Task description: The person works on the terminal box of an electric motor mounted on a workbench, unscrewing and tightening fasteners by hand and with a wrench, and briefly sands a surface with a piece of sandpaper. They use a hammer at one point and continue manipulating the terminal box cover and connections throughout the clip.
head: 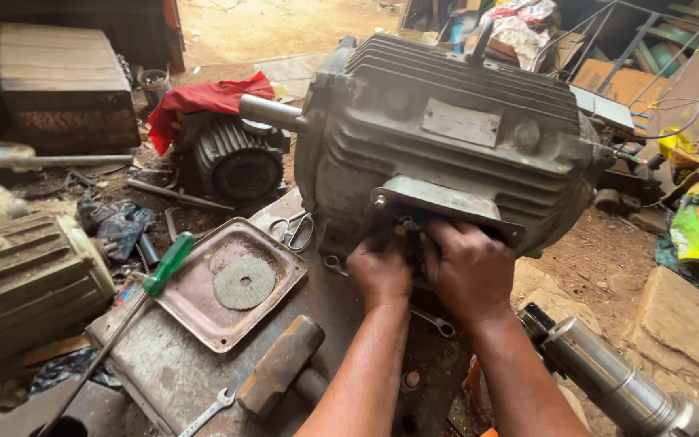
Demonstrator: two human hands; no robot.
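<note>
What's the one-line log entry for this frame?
left hand: at terminal box opening under large grey ribbed electric motor | right hand: same spot, touching | grip: unclear | green-handled screwdriver: idle on square metal tray

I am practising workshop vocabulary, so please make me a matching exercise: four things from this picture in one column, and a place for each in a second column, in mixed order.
Things:
1. green-handled screwdriver
2. grey round disc
3. red cloth
4. scissors

Places:
A. draped over the small dark motor
B. lying flat inside the metal tray
C. handle resting on the tray's left rim
D. on the bench beside the large grey motor, behind the tray

Pairs: 1-C, 2-B, 3-A, 4-D
</note>
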